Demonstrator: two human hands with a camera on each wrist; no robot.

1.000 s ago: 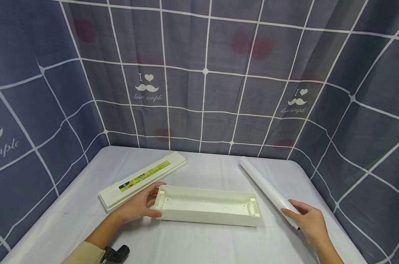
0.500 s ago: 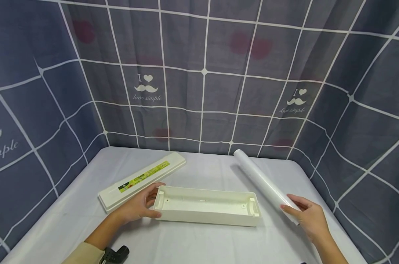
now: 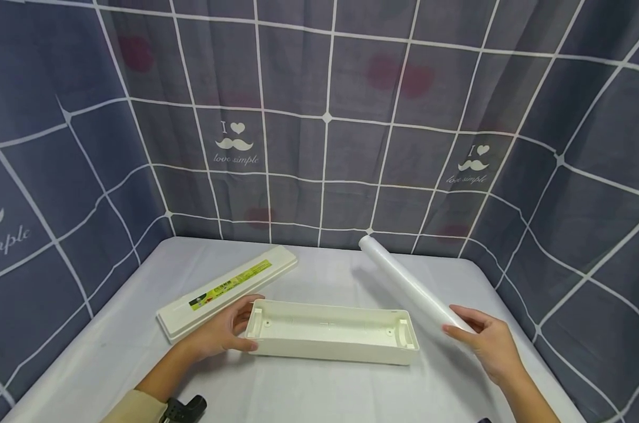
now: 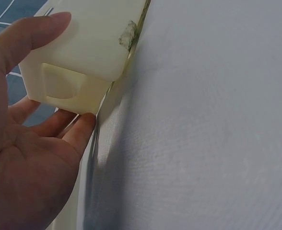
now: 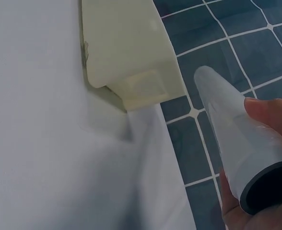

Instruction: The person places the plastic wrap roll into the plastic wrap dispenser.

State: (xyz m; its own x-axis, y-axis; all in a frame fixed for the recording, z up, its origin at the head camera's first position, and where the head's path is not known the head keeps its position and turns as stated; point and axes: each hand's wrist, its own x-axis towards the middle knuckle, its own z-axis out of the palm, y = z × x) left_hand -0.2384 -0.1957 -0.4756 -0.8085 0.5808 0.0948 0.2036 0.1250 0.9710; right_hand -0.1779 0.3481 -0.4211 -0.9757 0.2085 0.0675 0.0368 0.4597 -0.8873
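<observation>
A long cream plastic box (image 3: 335,349), open at the top, sits on the white table in the head view. My left hand (image 3: 218,332) grips its left end, thumb on the near wall and fingers behind; the left wrist view shows the thumb (image 4: 50,28) on the box side. My right hand (image 3: 491,341) holds the near end of a white roll of plastic wrap (image 3: 409,282) between thumb and fingers. The roll slants up and away to the left, its far end raised over the table. In the right wrist view the roll's dark hollow end (image 5: 268,187) faces the camera.
A cream lid (image 3: 229,291) with a green and yellow label lies at an angle behind the left hand. A white cloth covers the table (image 3: 319,393). Dark checked curtains (image 3: 298,147) stand behind and at both sides.
The right hand has lifted the roll off the table and swung its far end up and to the left. The hand itself has shifted slightly left. The left hand and box stay put.
</observation>
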